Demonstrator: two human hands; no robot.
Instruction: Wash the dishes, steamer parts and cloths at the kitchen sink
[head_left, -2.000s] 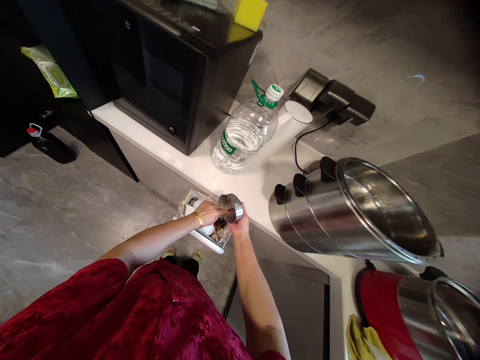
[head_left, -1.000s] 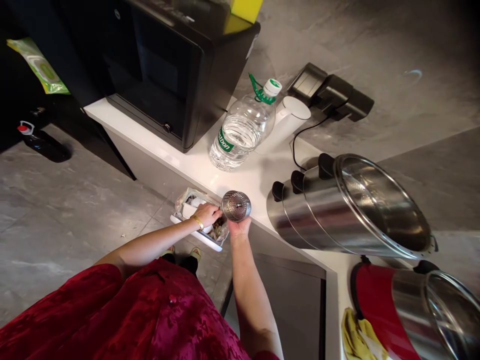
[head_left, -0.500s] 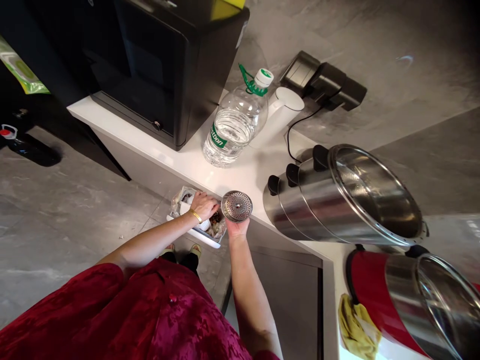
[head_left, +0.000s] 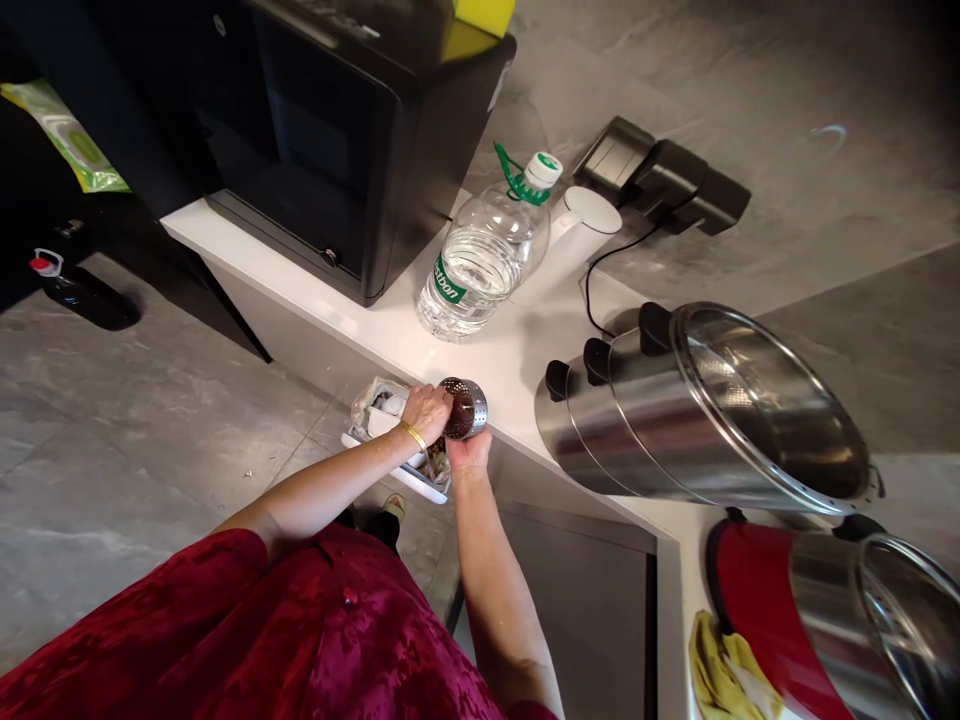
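Metal strainer (head_left: 466,408), centre frame above the waste bin (head_left: 409,479), has turned from base-up to sideways. Right hand (head_left: 469,452) clasps it from below. Left hand (head_left: 426,408) has come up from the bin, fingers curled at the strainer's mouth, grip unclear.

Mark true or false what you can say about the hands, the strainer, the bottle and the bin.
1. The right hand holds the metal strainer. True.
2. The left hand rests on the water bottle. False: it is at the metal strainer's mouth, above the bin.
3. The water bottle stands on the floor. False: it stands on the white counter.
4. The bin sits on the floor below the counter's edge. True.
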